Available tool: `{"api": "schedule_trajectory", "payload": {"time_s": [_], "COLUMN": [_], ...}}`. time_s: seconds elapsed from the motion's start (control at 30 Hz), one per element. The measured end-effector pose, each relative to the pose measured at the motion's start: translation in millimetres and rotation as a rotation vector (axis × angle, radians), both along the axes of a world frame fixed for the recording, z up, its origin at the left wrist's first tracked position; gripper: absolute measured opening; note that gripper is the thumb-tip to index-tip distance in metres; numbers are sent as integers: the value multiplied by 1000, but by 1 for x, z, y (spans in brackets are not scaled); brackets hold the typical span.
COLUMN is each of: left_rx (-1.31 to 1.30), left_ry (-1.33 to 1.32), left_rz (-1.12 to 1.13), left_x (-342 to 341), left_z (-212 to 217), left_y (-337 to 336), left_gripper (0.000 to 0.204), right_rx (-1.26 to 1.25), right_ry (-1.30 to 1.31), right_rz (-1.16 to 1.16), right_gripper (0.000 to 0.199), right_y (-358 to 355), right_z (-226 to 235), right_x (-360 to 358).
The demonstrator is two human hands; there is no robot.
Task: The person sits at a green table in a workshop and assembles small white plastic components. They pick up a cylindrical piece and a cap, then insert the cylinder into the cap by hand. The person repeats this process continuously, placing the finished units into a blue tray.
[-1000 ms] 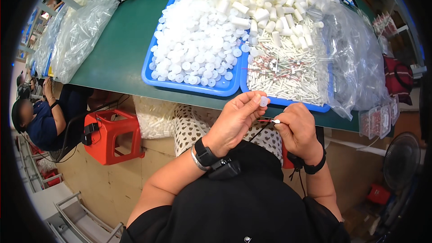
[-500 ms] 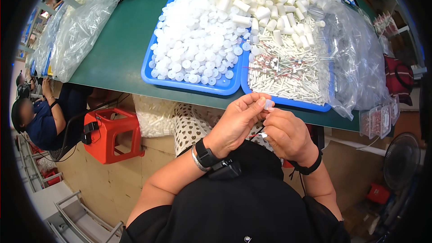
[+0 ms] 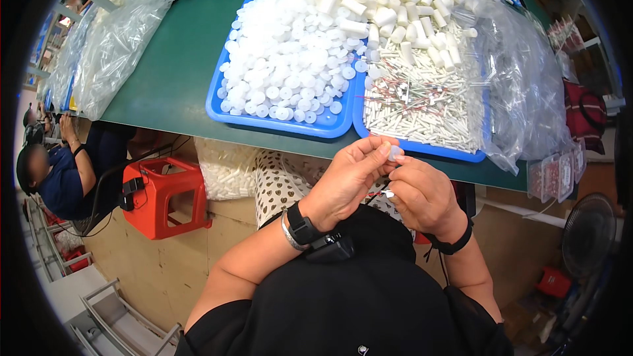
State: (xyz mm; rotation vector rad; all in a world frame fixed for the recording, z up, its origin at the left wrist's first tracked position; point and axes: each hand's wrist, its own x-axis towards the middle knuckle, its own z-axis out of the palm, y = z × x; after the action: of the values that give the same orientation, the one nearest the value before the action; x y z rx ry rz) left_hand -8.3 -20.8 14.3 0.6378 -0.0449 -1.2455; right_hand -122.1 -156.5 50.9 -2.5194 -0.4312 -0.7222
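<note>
My left hand (image 3: 353, 175) is closed, thumb and forefinger pinching a small translucent plastic disc (image 3: 395, 152) just off the table's front edge. My right hand (image 3: 427, 196) meets it there, its thumb and forefinger close against the disc. Under the curled fingers of that right hand shows a small white connector (image 3: 388, 194) with thin red and dark wires. What lies between the fingertips of both hands is partly hidden. Beyond my hands stands a blue tray (image 3: 277, 125) heaped with similar translucent discs (image 3: 283, 72).
A second blue tray (image 3: 422, 149) holds thin white rods, wired parts and thick white foam-like cylinders (image 3: 422, 26). Clear plastic bags (image 3: 521, 86) lie to its right. A red stool (image 3: 168, 198) and a seated person (image 3: 62, 171) are at the left; a fan (image 3: 589, 236) is at the right.
The disc has turned, showing more of its round face. The connector has risen slightly with my right fingers. My left hand stays nearly in place.
</note>
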Motion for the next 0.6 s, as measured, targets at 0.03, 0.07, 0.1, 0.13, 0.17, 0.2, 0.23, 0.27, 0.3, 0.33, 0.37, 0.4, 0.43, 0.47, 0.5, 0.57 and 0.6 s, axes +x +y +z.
{"api": "schedule_trajectory", "payload": {"time_s": [0.03,0.07,0.1,0.13,0.17,0.2,0.23,0.27,0.3,0.33,0.37,0.4,0.43,0.47,0.5,0.57,0.6], "left_rx": [-4,-9,4,17,29,35,42,48,41,35,28,18,7,-4,-3,-1,2], "left_ry": [1,1,7,12,17,7,-3,-13,0,12,25,28,30,33,29,20,19], "left_rz": [1,2,18,33,48,55,62,69,63,56,49,56,64,72,75,82,82], "left_x": [-1,-1,-2,-3,-3,-2,0,1,1,1,1,1,1,1,3,5,5], "left_z": [0,-1,-2,-4,-6,-4,-1,0,-1,-2,-3,-3,-3,-3,-2,0,0], "left_y": [0,0,0,-1,-1,-1,-2,-3,-2,-2,-2,-1,0,0,1,1,1], "left_gripper": [24,24,24,23,23,23,23,23,23,23,23,23,23,23,24,24,25], "right_rx": [-17,-34,-53,-47,-42,-36,1,39,75,59,43,27,-12,-52,-91,-122,-140], "right_ry": [-6,-11,-16,37,90,142,104,65,26,-1,-27,-54,-40,-26,-12,-10,7], "right_rz": [4,9,13,17,21,23,11,-2,-12,-61,-112,-163,-218,-272,-327,-360,-364], "right_gripper": [27,27,27,27,27,27,27,27,27,25,24,22,21,19,18,15,15], "right_y": [0,0,-1,-1,0,0,0,0,-1,-3,-5,-8,-9,-11,-11,-11,-12], "right_z": [-1,-2,-2,-2,0,0,-2,-4,-5,-5,-6,-6,-4,-1,1,3,3], "right_x": [0,0,0,-2,-7,-10,-10,-9,-7,-6,-5,-4,-5,-6,-6,-4,-4]}}
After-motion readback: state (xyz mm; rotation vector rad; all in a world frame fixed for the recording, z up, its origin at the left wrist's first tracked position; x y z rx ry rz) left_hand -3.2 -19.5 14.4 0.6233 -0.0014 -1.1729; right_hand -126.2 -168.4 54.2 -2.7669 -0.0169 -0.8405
